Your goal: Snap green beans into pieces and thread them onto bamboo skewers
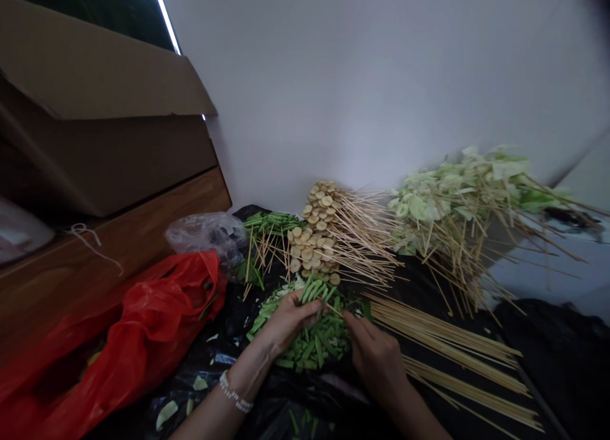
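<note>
My left hand [287, 322] is closed around a bunch of cut green bean pieces [315, 290] at the top of a pile of green beans [314, 346]. A beaded bracelet sits on that wrist. My right hand [376, 357] rests at the right edge of the same pile, fingers curled and pinching a thin bamboo skewer [336, 310] that points into the beans. All of this lies on black plastic sheeting [286, 402].
Behind the pile lie skewers of round beige slices [317, 233], green bean skewers [271, 224] and leafy cabbage skewers [457, 198]. Bare bamboo sticks [448, 344] lie at the right. A red plastic bag [128, 344], a clear bag [207, 233] and a cardboard box [95, 128] are at the left.
</note>
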The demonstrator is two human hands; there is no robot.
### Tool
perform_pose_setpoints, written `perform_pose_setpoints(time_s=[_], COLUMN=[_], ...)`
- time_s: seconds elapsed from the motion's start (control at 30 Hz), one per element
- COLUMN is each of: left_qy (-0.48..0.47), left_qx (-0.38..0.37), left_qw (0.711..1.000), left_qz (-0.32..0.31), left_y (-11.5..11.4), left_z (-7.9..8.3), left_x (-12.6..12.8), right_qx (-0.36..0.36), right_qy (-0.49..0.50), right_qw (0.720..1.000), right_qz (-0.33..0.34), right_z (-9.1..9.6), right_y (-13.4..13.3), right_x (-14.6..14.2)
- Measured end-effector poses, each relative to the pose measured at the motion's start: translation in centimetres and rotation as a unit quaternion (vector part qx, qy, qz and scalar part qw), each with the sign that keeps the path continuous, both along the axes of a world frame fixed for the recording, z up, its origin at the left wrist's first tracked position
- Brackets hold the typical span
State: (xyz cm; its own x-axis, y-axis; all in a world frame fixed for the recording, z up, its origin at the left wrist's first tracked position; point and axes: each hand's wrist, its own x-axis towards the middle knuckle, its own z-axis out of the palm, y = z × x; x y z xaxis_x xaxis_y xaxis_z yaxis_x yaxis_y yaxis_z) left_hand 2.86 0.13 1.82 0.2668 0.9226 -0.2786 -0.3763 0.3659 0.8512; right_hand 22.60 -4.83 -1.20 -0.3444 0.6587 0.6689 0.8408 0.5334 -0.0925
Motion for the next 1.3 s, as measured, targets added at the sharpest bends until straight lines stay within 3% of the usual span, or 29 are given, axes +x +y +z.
perform_pose_setpoints(time_s=[0.2, 0.43, 0.77, 0.97, 1.13, 1.3], left_qy=[-0.047, -0.015, -0.020, -0.008, -0.048, -0.057], left_qx=[-0.048, 0.007, -0.022, 0.023, -0.007, -0.015], left_qw=[0.998, 1.000, 0.999, 0.999, 0.998, 0.997], left_qz=[0.013, 0.020, 0.039, 0.031, 0.046, 0.055], left_y=[-0.5, -1.3, -0.2, -0.7, -0.3, 0.1], left_z=[0.2, -0.4, -0.5, -0.7, 0.1, -0.3], left_x=[0.8, 1.8, 0.8, 1.3, 0.9, 0.6], right_qx=[0.009, -0.034, 0.007, -0.003, 0.017, 0.019], right_qy=[0.019, 0.021, 0.004, -0.008, 0.000, -0.002], right_qw=[1.000, 0.999, 1.000, 1.000, 1.000, 1.000], right_qz=[0.003, 0.011, -0.002, 0.008, -0.014, -0.011], right_z=[0.2, 0.3, 0.0, 0.2, 0.5, 0.4], right_y=[-0.3, -0.5, -0.2, -0.4, -0.2, -0.2], right_x=[-0.5, -0.7, -0.4, -0.5, -0.6, -0.5])
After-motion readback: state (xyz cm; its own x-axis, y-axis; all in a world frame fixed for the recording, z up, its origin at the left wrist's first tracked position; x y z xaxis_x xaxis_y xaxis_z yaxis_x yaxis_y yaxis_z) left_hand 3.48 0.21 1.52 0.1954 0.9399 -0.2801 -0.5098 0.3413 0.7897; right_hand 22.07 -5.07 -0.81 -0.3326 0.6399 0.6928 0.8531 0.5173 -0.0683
